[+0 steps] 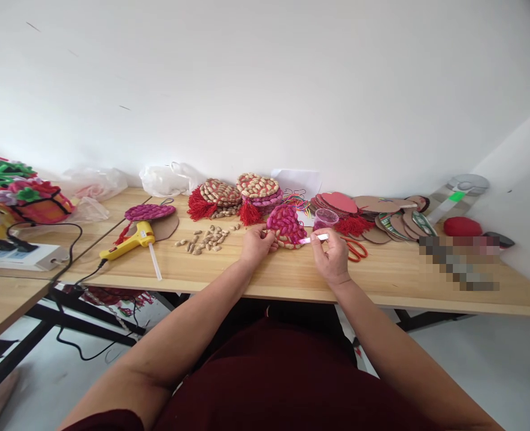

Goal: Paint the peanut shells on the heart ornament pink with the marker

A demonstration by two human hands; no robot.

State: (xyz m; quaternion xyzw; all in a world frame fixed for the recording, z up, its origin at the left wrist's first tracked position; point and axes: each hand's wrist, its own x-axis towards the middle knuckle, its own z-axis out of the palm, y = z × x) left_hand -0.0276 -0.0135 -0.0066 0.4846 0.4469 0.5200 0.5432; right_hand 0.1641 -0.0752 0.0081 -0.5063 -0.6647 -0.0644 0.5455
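Observation:
My left hand (257,245) grips the near left edge of a peanut-covered piece (285,224), its fingers closed on the rim. Most of its peanuts are magenta, while a few along the near edge stay tan. Pinched in my right hand (332,257) is a white-handled paintbrush (317,238), its pink-stained tip touching the right edge of the piece. Just behind my right hand stands a clear plastic cup (326,218) with magenta paint in it. Orange-handled scissors (357,250) lie to the right of that hand, partly hidden.
Loose peanuts (208,239) lie left of my left hand. Farther left are a yellow glue gun (132,242) and a power strip (24,257) with a black cord. Tasselled peanut discs (258,184) stand behind, with cardboard rounds (372,205) and a red object (462,227) to the right.

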